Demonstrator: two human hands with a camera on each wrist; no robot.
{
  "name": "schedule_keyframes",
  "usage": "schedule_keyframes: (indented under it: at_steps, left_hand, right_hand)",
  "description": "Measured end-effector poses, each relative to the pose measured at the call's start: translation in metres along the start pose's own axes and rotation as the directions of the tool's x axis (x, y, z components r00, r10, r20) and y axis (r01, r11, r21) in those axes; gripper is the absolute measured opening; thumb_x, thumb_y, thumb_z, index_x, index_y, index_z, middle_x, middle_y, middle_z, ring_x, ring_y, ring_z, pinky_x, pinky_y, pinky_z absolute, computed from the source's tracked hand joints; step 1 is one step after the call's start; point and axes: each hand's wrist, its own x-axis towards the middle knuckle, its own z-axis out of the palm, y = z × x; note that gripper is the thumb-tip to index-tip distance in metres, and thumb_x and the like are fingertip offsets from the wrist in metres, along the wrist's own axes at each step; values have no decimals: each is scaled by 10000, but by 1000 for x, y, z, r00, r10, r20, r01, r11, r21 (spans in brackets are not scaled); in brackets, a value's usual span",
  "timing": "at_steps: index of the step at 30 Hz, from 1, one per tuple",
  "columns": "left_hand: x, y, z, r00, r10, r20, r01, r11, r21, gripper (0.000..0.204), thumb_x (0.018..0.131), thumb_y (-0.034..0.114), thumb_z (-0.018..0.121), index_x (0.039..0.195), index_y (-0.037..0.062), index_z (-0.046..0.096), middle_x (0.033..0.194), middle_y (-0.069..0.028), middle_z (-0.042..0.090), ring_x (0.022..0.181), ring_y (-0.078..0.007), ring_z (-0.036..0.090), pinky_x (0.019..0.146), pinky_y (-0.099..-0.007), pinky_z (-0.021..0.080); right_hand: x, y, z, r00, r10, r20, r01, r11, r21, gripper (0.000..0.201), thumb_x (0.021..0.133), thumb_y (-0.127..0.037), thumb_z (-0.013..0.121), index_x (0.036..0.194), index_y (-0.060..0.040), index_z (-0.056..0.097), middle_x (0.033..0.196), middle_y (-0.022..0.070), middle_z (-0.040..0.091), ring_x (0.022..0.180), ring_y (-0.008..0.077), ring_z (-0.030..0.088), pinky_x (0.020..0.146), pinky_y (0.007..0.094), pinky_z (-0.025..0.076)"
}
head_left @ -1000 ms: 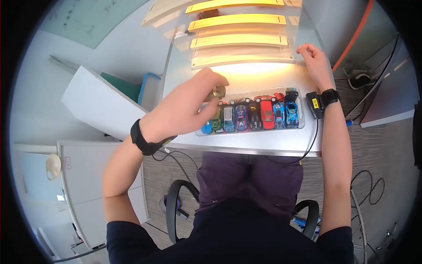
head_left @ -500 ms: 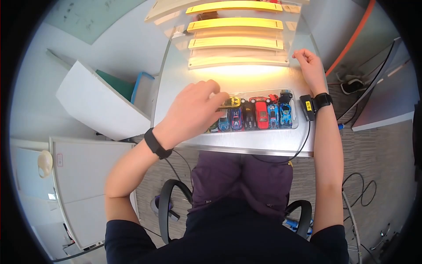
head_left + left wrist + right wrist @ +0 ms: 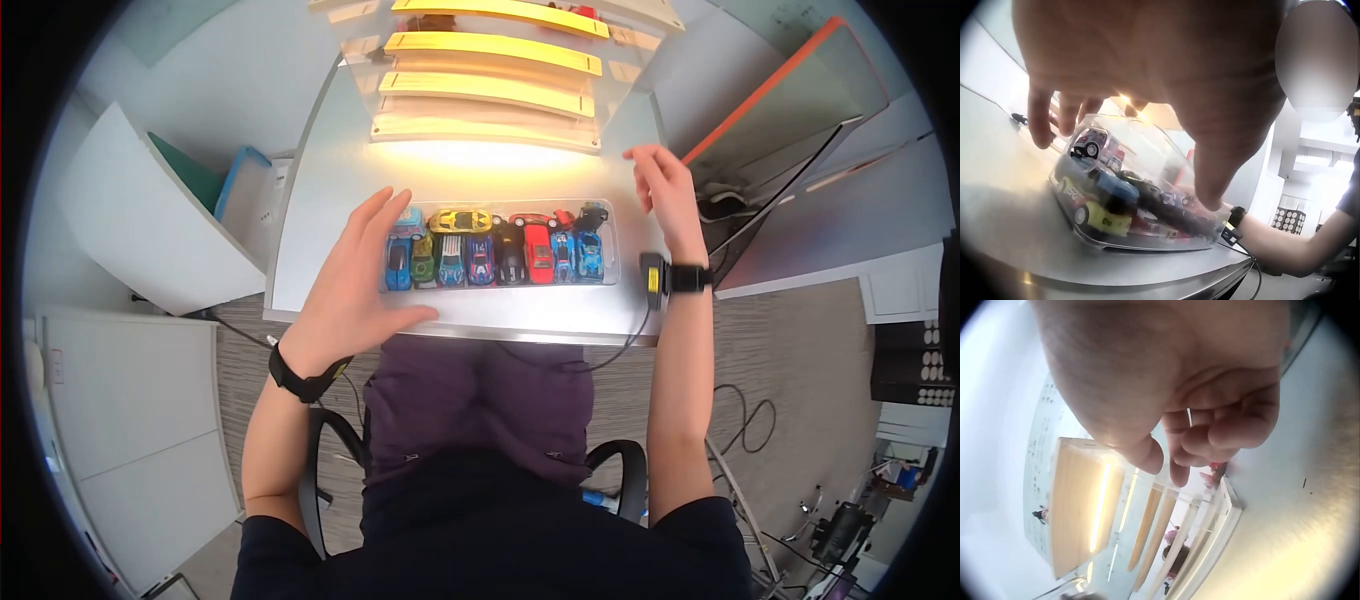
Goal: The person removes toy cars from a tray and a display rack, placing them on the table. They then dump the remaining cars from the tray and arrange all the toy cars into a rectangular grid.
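A clear plastic box point(image 3: 614, 245) full of toy cars stands near the table's front edge. In it lie a yellow car point(image 3: 460, 221) sideways along the back, a red car point(image 3: 538, 253), a pale blue car point(image 3: 407, 222) at the back left corner, and several others in a front row. My left hand point(image 3: 352, 280) spreads around the box's left end, thumb and fingers apart, holding nothing; in the left wrist view the palm hangs over the box wall point(image 3: 1147, 134). My right hand point(image 3: 668, 195) hovers right of the box, loosely curled, with nothing in it.
A lit tiered rack point(image 3: 490, 85) with wooden shelves and clear sides stands at the back of the metal table point(image 3: 330, 190). A cable point(image 3: 630, 345) runs from the right wrist camera over the table's front edge. A white board point(image 3: 150, 215) leans at left.
The left hand has let go of the yellow car, now in the box's back row, and moved left with fingers opening. The head view has shifted; the right hand stays beside the box, fingers slightly looser.
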Motion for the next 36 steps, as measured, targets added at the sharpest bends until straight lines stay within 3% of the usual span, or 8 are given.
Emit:
schedule_keyframes:
  at_steps: [5, 9, 13, 18, 25, 31, 34, 36]
  left_hand:
    - [5, -24, -1, 1000, -28, 10, 29, 994, -103, 1228, 696, 128, 1024, 1715, 125, 339, 1653, -141, 464, 1497, -345, 510, 1143, -454, 492]
    - [1, -31, -5, 995, -94, -15, 89, 975, -204, 1279, 708, 104, 1013, 1745, 161, 268, 1659, -144, 478, 1522, -339, 495, 1091, -462, 501]
    - [-8, -59, 7, 997, -72, -16, 61, 927, -369, 1305, 737, 57, 977, 1764, 172, 181, 1679, -165, 467, 1550, -352, 468, 1112, -478, 484]
    - [-17, -69, 7, 993, -115, -24, 94, 898, -430, 1167, 784, 17, 918, 1727, 132, 241, 1623, -165, 516, 1526, -329, 489, 1196, -455, 420]
    - [-12, -68, -9, 982, -181, 55, 187, 901, -392, 892, 914, 194, 830, 1673, 108, 369, 1434, -138, 620, 1385, -256, 562, 1177, -409, 443]
    - [-8, -63, -8, 970, -238, 57, 234, 836, -496, 855, 953, 200, 772, 1694, 129, 351, 1515, -134, 553, 1334, -248, 572, 1138, -392, 453]
    - [-8, -59, -12, 990, -101, 99, 132, 915, -382, 895, 949, 216, 799, 1706, 129, 329, 1562, -128, 517, 1317, -231, 569, 1114, -371, 462]
    - [-6, -54, -17, 992, -77, 104, 109, 933, -342, 910, 944, 232, 821, 1702, 125, 328, 1552, -118, 536, 1305, -215, 582, 1071, -351, 488]
  right_hand:
    - [-76, -5, 8, 962, -162, 218, 141, 984, 107, 517, 1035, -290, 764, 1496, -111, 613, 1394, 46, 650, 1287, 166, 629, 1009, 365, 564]
    - [-114, -26, 22, 921, -192, 339, 239, 966, -103, 997, 814, -231, 949, 1660, -101, 439, 1663, 147, 486, 1575, 311, 438, 1293, 487, 349]
    - [-114, -25, 40, 852, -390, 348, 482, 845, -232, 1044, 792, -211, 967, 1665, -85, 408, 1603, 190, 529, 1508, 344, 509, 1267, 451, 398]
    - [-111, -23, 44, 941, -228, 251, 275, 946, -170, 1041, 777, -211, 990, 1648, -120, 427, 1535, 162, 591, 1375, 326, 613, 1158, 459, 496]
    - [-98, -24, 44, 938, -173, 300, 220, 967, -131, 854, 856, -265, 938, 1592, -141, 524, 1380, 86, 672, 1144, 193, 660, 941, 350, 570]
    - [-93, -33, 40, 954, 9, 300, 80, 956, -283, 517, 1043, -373, 752, 1452, -78, 640, 1117, 37, 673, 966, 129, 640, 855, 320, 558]
    - [-83, -23, 47, 957, -73, 279, 116, 983, -141, 528, 1119, -487, 620, 1395, -40, 667, 985, 8, 631, 895, 115, 594, 775, 295, 554]
    - [-82, -31, 44, 955, 49, 292, 1, 985, -170, 584, 1138, -552, 547, 1382, -36, 673, 1010, 21, 620, 909, 124, 586, 744, 293, 566]
